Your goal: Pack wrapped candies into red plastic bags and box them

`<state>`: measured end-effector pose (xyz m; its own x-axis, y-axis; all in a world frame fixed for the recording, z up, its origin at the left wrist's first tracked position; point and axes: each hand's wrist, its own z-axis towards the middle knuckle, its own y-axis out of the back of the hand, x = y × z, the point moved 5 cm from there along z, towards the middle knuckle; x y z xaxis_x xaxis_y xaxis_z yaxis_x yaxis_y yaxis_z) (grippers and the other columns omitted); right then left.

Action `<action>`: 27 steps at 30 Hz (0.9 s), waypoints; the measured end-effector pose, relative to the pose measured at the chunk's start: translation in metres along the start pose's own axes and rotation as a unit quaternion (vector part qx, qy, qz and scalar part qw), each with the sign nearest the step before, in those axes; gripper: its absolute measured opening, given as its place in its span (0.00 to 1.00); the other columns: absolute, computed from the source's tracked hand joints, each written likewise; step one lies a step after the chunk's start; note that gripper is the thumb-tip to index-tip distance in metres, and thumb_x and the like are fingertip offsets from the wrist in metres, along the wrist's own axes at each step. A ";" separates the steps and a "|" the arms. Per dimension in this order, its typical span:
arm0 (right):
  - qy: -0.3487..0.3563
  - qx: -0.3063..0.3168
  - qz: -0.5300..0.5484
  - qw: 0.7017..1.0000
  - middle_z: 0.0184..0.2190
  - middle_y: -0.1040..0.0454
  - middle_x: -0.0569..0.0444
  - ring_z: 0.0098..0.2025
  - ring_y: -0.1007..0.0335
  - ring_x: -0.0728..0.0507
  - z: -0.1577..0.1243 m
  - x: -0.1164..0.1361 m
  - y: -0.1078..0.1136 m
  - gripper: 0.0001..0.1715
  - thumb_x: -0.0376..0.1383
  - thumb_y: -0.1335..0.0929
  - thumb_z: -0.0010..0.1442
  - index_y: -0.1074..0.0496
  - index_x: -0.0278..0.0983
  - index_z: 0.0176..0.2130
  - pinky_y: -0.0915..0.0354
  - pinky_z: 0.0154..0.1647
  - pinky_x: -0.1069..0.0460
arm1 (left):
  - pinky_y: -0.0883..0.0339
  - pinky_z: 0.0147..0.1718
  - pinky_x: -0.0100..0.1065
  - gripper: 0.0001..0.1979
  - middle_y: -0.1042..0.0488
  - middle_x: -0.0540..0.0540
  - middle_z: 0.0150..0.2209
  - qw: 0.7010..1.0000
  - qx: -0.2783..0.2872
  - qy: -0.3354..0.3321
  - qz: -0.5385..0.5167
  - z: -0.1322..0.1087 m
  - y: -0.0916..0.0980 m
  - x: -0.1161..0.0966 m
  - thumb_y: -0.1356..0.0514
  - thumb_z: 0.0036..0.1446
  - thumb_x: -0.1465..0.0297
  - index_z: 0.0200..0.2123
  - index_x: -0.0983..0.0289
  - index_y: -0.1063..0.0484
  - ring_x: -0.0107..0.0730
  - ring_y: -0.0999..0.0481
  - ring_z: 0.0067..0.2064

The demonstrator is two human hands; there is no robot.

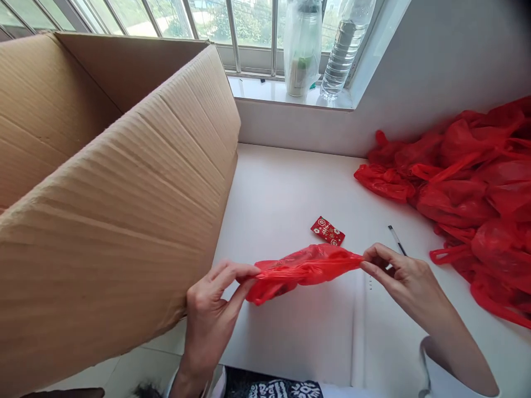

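A red plastic bag (307, 268) is stretched sideways between my two hands, above the white table. My left hand (219, 298) pinches its left end between thumb and fingers. At the opposite end, my right hand (398, 276) pinches a twisted corner of the bag. Just behind the bag lies a small red patterned packet (328, 231). A dark pen (397, 239) rests beyond my right hand, partly hidden by it.
A large open cardboard box (166, 221) takes up the left side. Many red plastic bags (468, 193) are heaped at the right. A water bottle (346, 52) and a plastic-wrapped clear container (302, 55) stand on the windowsill (261, 91) behind the white table (286, 182).
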<state>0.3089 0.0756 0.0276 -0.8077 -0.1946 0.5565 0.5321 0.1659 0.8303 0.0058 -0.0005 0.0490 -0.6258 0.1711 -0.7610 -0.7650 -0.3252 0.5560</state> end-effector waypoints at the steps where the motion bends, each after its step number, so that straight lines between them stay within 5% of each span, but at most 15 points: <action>1: 0.001 0.003 -0.020 1.000 0.26 0.31 0.58 0.23 0.38 0.47 -0.003 -0.008 0.001 0.12 0.45 0.37 0.64 0.34 0.41 0.32 0.42 0.24 0.53 | 0.35 0.33 0.25 0.04 0.28 0.44 0.30 1.000 -0.005 0.024 -0.006 -0.003 0.002 0.004 0.39 0.60 0.73 0.34 0.58 0.28 0.23 0.28 0.31; 4: 0.076 -0.003 -0.034 0.997 0.47 0.29 0.50 0.44 0.29 0.41 -0.006 -0.001 0.002 0.13 0.42 0.38 0.65 0.33 0.44 0.48 0.32 0.37 0.49 | 0.32 0.38 0.28 0.04 0.28 0.47 0.34 0.998 0.033 0.047 -0.011 -0.010 -0.002 0.008 0.43 0.62 0.74 0.38 0.59 0.31 0.27 0.26 0.37; 7: 0.196 0.054 0.002 0.979 0.62 0.40 0.47 0.63 0.43 0.38 -0.003 0.043 -0.008 0.35 0.43 0.34 0.62 0.47 0.45 0.64 0.36 0.56 0.43 | 0.34 0.52 0.35 0.17 0.32 0.55 0.52 0.995 0.101 -0.018 0.018 -0.009 -0.011 -0.013 0.45 0.59 0.77 0.51 0.59 0.37 0.34 0.31 0.54; 8: 0.219 0.092 0.011 0.971 0.61 0.38 0.47 0.62 0.41 0.38 -0.001 0.059 -0.015 0.37 0.43 0.33 0.61 0.48 0.45 0.65 0.36 0.56 0.44 | 0.37 0.56 0.38 0.22 0.36 0.57 0.57 0.989 0.132 -0.056 0.035 -0.009 -0.016 -0.024 0.44 0.58 0.77 0.55 0.59 0.40 0.37 0.36 0.59; 10: 0.222 0.159 0.007 0.962 0.51 0.29 0.50 0.51 0.31 0.41 0.003 0.080 -0.028 0.25 0.39 0.34 0.63 0.38 0.45 0.59 0.32 0.47 0.47 | 0.39 0.58 0.43 0.25 0.36 0.58 0.59 0.965 0.200 -0.149 0.081 -0.009 -0.026 -0.046 0.41 0.58 0.75 0.59 0.61 0.41 0.43 0.39 0.60; 13: 0.202 0.173 -0.008 0.964 0.34 0.25 0.55 0.35 0.30 0.46 0.006 0.089 -0.038 0.11 0.33 0.39 0.67 0.28 0.42 0.41 0.35 0.34 0.51 | 0.33 0.40 0.39 0.09 0.25 0.53 0.38 0.935 0.208 -0.245 0.149 -0.009 -0.036 -0.063 0.44 0.62 0.75 0.45 0.63 0.30 0.37 0.29 0.40; 15: 0.204 0.131 0.015 0.970 0.33 0.26 0.55 0.33 0.31 0.47 0.005 0.087 -0.032 0.10 0.33 0.39 0.67 0.29 0.40 0.38 0.37 0.33 0.52 | 0.36 0.32 0.33 0.09 0.28 0.49 0.29 0.950 0.150 -0.226 0.157 -0.003 -0.034 -0.062 0.48 0.65 0.78 0.37 0.63 0.30 0.29 0.32 0.30; 17: 0.201 0.086 0.058 0.974 0.33 0.26 0.56 0.32 0.32 0.49 0.003 0.086 -0.021 0.06 0.33 0.37 0.65 0.30 0.39 0.39 0.38 0.33 0.54 | 0.35 0.32 0.30 0.04 0.29 0.50 0.33 0.971 0.099 -0.172 0.131 0.002 -0.029 -0.056 0.44 0.65 0.71 0.40 0.62 0.30 0.27 0.30 0.32; 20: 0.195 0.062 0.115 0.972 0.28 0.29 0.59 0.28 0.35 0.51 0.001 0.089 -0.008 0.02 0.31 0.34 0.63 0.32 0.38 0.36 0.39 0.29 0.56 | 0.32 0.37 0.30 0.21 0.30 0.55 0.44 0.980 0.129 -0.131 0.081 0.006 -0.032 -0.054 0.37 0.57 0.57 0.48 0.63 0.32 0.31 0.27 0.40; 23: 0.215 0.073 0.134 0.965 0.28 0.28 0.60 0.28 0.35 0.52 -0.001 0.094 -0.003 0.01 0.33 0.33 0.63 0.32 0.39 0.36 0.40 0.29 0.57 | 0.34 0.33 0.27 0.05 0.28 0.49 0.35 0.980 0.164 -0.110 0.021 0.008 -0.034 -0.057 0.38 0.60 0.68 0.39 0.61 0.28 0.26 0.28 0.35; 27: 0.206 0.064 0.065 0.974 0.33 0.26 0.59 0.32 0.32 0.51 -0.008 0.076 0.004 0.05 0.34 0.36 0.66 0.30 0.40 0.38 0.39 0.33 0.56 | 0.37 0.30 0.27 0.04 0.32 0.46 0.31 0.988 0.024 0.026 -0.152 0.010 -0.004 -0.043 0.39 0.60 0.74 0.33 0.59 0.28 0.24 0.32 0.31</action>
<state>0.2519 0.0539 0.0736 -0.5509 -0.5306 0.6442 0.5659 0.3298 0.7556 0.0342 0.0026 0.0834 -0.3589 0.2049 -0.9106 -0.9231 -0.2225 0.3138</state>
